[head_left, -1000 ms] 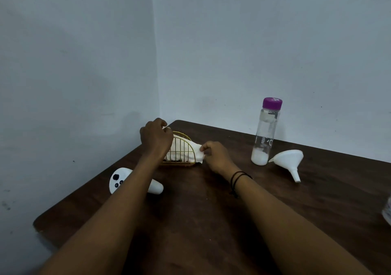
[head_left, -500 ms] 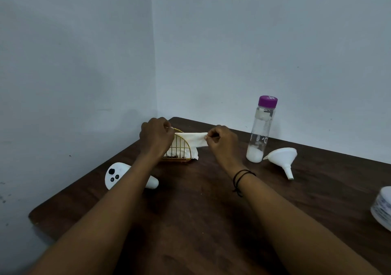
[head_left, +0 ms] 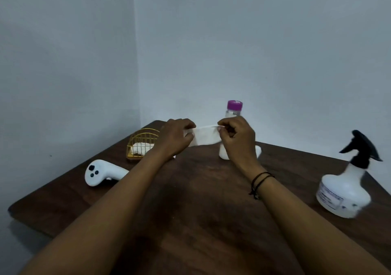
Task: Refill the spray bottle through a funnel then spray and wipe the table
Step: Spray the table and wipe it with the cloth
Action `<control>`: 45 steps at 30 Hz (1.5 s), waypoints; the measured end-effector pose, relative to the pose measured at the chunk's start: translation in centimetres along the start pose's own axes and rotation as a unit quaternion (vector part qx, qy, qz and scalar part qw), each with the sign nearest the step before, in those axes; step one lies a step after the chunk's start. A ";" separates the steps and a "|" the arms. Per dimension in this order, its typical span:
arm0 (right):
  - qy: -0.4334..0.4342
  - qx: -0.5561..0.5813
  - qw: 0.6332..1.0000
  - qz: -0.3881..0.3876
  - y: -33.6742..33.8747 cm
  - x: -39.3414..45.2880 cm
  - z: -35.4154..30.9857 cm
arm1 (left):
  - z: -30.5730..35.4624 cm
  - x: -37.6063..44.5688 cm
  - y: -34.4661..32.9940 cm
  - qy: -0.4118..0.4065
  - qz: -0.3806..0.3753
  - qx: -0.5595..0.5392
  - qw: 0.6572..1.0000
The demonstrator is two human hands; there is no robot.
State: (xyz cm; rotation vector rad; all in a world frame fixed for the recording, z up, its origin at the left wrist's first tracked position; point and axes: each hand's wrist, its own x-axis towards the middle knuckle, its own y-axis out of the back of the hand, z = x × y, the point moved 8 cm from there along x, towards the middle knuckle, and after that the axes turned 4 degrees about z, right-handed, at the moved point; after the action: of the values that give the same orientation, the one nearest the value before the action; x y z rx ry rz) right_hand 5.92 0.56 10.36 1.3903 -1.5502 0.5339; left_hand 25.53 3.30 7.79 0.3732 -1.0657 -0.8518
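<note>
Head view first and only: both hands are raised above the far half of the dark wooden table [head_left: 190, 200], with a white tissue [head_left: 206, 136] stretched flat between them. My left hand [head_left: 176, 137] has its fingers curled in, pinching the tissue's left edge. My right hand [head_left: 238, 138] is closed too, thumb and forefinger nipping the top right corner; a black cord bracelet [head_left: 259, 181] sits on that wrist.

Behind and to the left of the left hand stands a gold wire napkin holder [head_left: 141, 142] near the table's back corner, with more white tissue lying low inside it. Nearer me, close to the left edge, a white controller [head_left: 101, 172] lies on its side.

Directly behind the right hand stands a clear bottle with a purple cap [head_left: 234, 109], upright, a white layer showing at its base; the hand hides most of its body. A sliver of the white funnel [head_left: 258, 150] peeks out just to the right of that hand, on the tabletop.

Well apart from all this, by the right edge, the spray bottle [head_left: 347, 190] stands with its black trigger head on; it is blurred, and I cannot tell how full it is.
</note>
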 end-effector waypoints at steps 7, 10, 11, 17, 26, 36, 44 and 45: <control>0.030 -0.048 0.998 -0.009 12.1 -2.5 0.7 | 9.3 -3.1 -6.6 -0.104 -0.079 -0.093 0.987; 0.045 -0.059 0.993 -0.089 15.9 -5.3 1.3 | 13.2 -5.8 -8.7 -0.167 -0.098 -0.097 0.976; 0.068 -0.079 0.988 -0.116 16.9 -6.4 1.4 | 14.2 -6.7 -9.4 -0.186 -0.110 -0.097 0.972; 0.093 -0.118 0.935 -0.320 18.3 -14.8 2.7 | 16.0 -11.3 -13.1 -0.260 -0.230 -0.046 0.937; -0.129 -0.163 0.852 -0.481 14.3 -18.7 4.1 | 14.6 -9.8 -12.4 -0.185 -0.196 -0.073 0.960; -0.052 -0.233 0.786 -0.570 6.8 -19.2 4.6 | 11.7 -8.4 -12.5 -0.120 -0.095 -0.073 0.986; -0.133 -0.300 0.778 -0.536 9.9 -16.9 9.9 | 11.3 -8.3 -12.3 -0.103 -0.091 -0.069 0.988; -0.143 -0.309 0.774 -0.533 10.9 -17.0 10.4 | 11.2 -8.2 -12.4 -0.099 -0.093 -0.070 0.988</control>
State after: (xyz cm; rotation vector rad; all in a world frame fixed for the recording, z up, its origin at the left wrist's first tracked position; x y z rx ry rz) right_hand -9.57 3.56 -5.92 1.5562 -0.7592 -0.8500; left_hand 8.61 3.10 0.01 0.2759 -1.1593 -1.1431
